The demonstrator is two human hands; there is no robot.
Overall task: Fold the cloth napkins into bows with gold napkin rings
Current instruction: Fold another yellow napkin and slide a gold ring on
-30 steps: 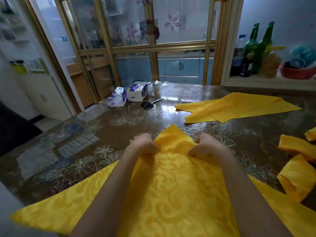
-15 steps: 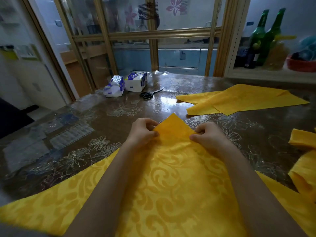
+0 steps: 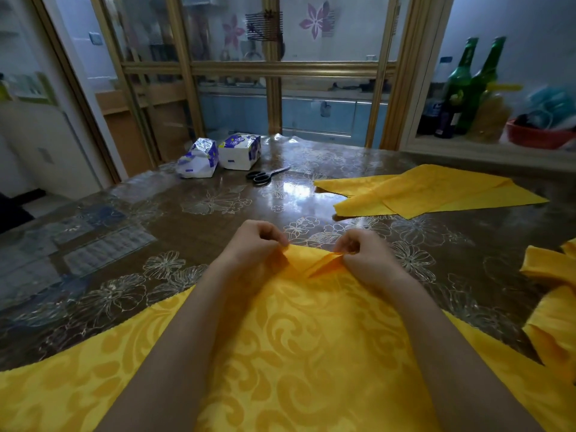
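The yellow napkin lies spread on the near part of the table, with its far corner folded over. The left hand and the right hand each pinch that fold, evidently to keep a narrow pleat even. No gold ring is apparent, though the dim right edge may hide one.

Two hands, two tissue packs, one scissors

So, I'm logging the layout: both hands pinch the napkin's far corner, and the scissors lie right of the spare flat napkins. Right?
No: the head view shows the scissors left of the spare flat napkins. Left hand and right hand do pinch the far corner of the napkin.
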